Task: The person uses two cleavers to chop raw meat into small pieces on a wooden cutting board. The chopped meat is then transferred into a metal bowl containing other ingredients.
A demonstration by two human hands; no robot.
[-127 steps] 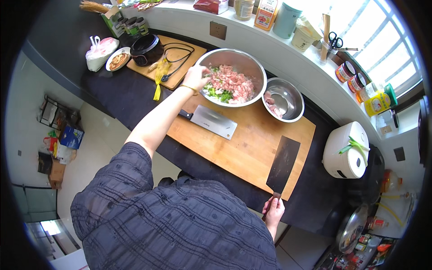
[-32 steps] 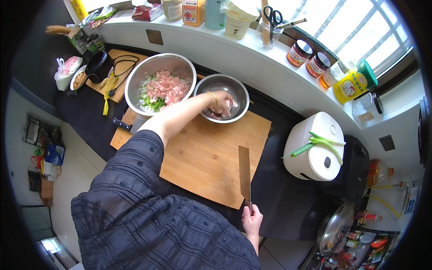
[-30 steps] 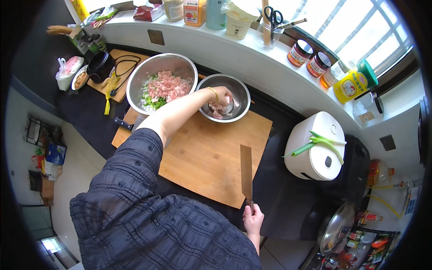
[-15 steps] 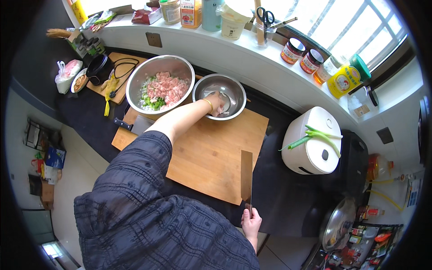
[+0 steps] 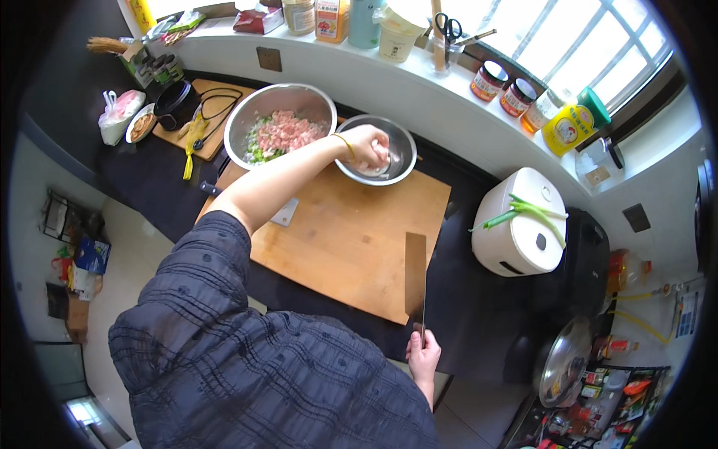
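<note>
The left hand point(image 5: 369, 146) reaches into the small steel bowl point(image 5: 400, 142) at the far edge of the cutting board point(image 5: 351, 239), fingers curled around something pale inside it; what it is cannot be made out. Just left of it, touching or nearly so, stands the big bowl point(image 5: 254, 112) with pink minced meat and chopped greens. The right hand point(image 5: 424, 355) is closed on the handle of a cleaver point(image 5: 415, 277), whose blade lies flat over the board's near right edge, pointing away from the person. A second cleaver point(image 5: 284, 213) lies at the board's left edge, mostly hidden under the left forearm. A white rice cooker point(image 5: 523, 247) with green onions point(image 5: 523, 209) on its lid stands to the right of the board, apart from it.
</note>
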